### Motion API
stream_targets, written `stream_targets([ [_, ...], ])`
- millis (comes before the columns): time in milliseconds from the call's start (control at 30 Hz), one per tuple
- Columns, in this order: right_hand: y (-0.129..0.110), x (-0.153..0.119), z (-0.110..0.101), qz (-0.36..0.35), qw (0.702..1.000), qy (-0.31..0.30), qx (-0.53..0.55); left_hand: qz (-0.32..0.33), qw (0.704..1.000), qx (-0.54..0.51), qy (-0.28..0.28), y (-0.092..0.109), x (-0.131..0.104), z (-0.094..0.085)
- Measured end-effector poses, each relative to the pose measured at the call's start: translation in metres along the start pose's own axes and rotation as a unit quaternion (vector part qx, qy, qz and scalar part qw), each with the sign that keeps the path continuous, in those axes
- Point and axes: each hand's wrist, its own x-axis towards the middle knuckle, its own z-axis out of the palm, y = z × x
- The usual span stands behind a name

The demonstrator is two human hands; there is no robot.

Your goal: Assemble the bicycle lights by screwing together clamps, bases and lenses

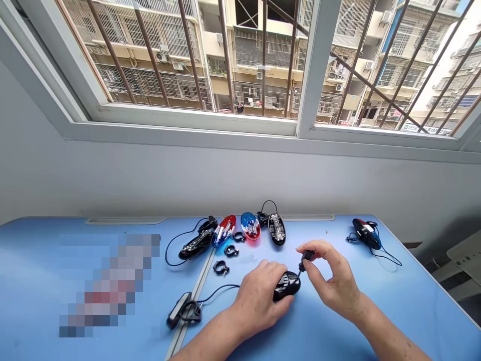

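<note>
- The left hand (260, 290) is gripping a black oval casing (288, 285) and is pressing it against the blue worktop (338, 326), near the middle of the scene
- The right hand (332, 281) is pinching the black handle of a small screwdriver (308, 255) between thumb and fingers, and its shaft is slanting down to the casing's right end
- A thin black cable (221, 287) is running left from behind the left hand towards a black oblong unit (179, 310) with looped cord
- Three black ring clamps (217, 268) are lying in a slanting row, far and left of the hands
- Farther off, a red-and-blue shell (224, 230) and a blue-and-red shell (250, 225) are holding batteries, with a black shell (277, 229) standing open to their right
- Another black casing (196, 244) is resting to their left
- A black, red and blue unit (368, 234) is lying far right with its cord
</note>
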Motion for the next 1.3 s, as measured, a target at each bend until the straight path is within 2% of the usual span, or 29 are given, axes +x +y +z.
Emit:
stream_targets([
  [300, 0.0058, -0.0005, 0.0008, -0.016, 0.999, 0.027, -0.025, 0.003, 1.0, -0.006, 0.002, 0.0, 0.0003, 0.0002],
  [600, -0.0004, -0.0012, 0.0004, 0.0, 1.0, -0.011, -0.005, 0.009, 1.0, -0.008, 0.014, -0.001, 0.0004, 0.0011],
  [833, 0.0044, 0.0008, 0.0002, -0.009, 0.999, 0.021, -0.041, 0.003, 1.0, -0.003, 0.008, 0.0008, -0.0006, -0.0004],
  [1100, -0.0004, 0.0, -0.0002, -0.01, 0.999, -0.013, -0.03, 0.004, 1.0, -0.008, 0.007, 0.0011, -0.0002, -0.0007],
  [1300, 0.0032, 0.0006, 0.0015, -0.012, 0.998, 0.024, -0.063, 0.0, 1.0, -0.009, 0.004, 0.0013, -0.0004, -0.0007],
])
